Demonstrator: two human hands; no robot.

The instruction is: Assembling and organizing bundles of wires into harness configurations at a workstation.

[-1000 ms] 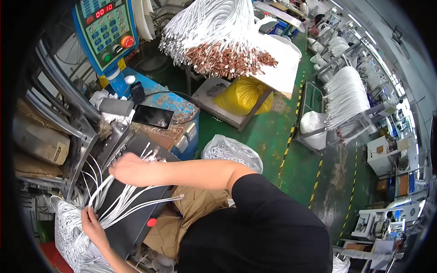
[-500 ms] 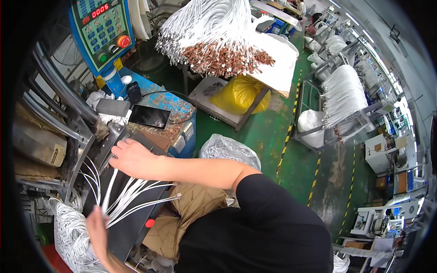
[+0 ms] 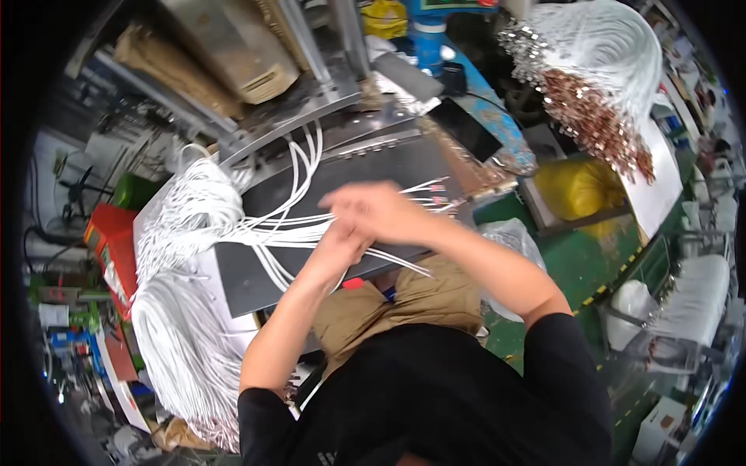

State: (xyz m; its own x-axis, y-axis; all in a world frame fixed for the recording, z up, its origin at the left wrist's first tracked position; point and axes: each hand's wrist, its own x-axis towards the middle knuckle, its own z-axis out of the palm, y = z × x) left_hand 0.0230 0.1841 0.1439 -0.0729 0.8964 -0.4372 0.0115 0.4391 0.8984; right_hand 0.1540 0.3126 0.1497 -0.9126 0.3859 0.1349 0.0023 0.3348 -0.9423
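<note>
My left hand (image 3: pixel 339 250) is closed low over a black work plate (image 3: pixel 396 167), with a bundle of white cables (image 3: pixel 272 234) running into it from the left. My right hand (image 3: pixel 382 211) crosses just above and touches or overlaps it. Its fingers point left and are smeared by motion, so what they hold cannot be made out. Loose cable ends with small connectors (image 3: pixel 439 198) lie on the plate to the right of my hands. Several white cables (image 3: pixel 305 159) curve up under the metal edge of a machine (image 3: pixel 326 105).
A thick heap of white cables (image 3: pixel 186 326) hangs at the left. A red knob (image 3: pixel 353 284) sits at the plate's near edge. A dark phone (image 3: pixel 465 128) lies on the blue bench behind. At the far right, a cable bundle with copper-coloured ends (image 3: pixel 598 116) rests above a yellow bag (image 3: pixel 575 190).
The view has swung toward the left. My hands were apart with a white cable stretched between them; now they are together over the bundle, the right one drawn back from the machine.
</note>
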